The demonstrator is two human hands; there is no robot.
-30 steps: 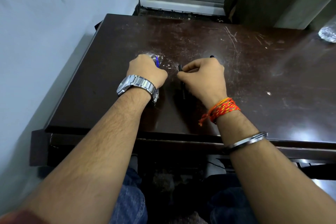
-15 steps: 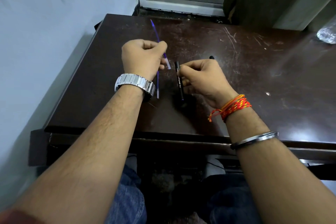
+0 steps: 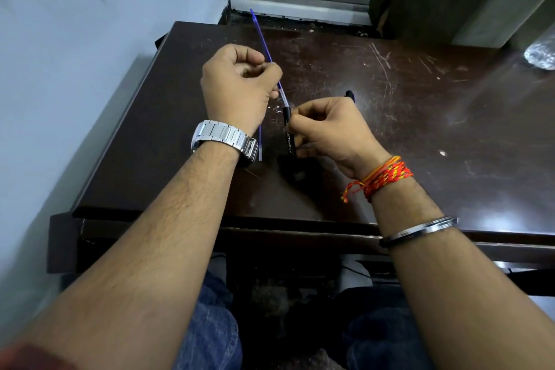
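Beside the pale wall, near the left edge of the dark brown wooden counter, we are holding our left hand up, grip pinching a thin blue pen refill slanting down to the black plastic pen barrel. Our right hand is clamping its grip on that barrel; wide scratched surface is lying rightward.

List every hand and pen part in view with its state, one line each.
Left hand: pinches the blue refill.
Blue refill: raised and tilted, lower end at the pen barrel's top.
Right hand: grips the pen barrel.
Pen barrel: black, held, its top meets the refill.
Black pen piece: on the table beyond the right hand, apart from the barrel.
Table: scratched, scuffed.
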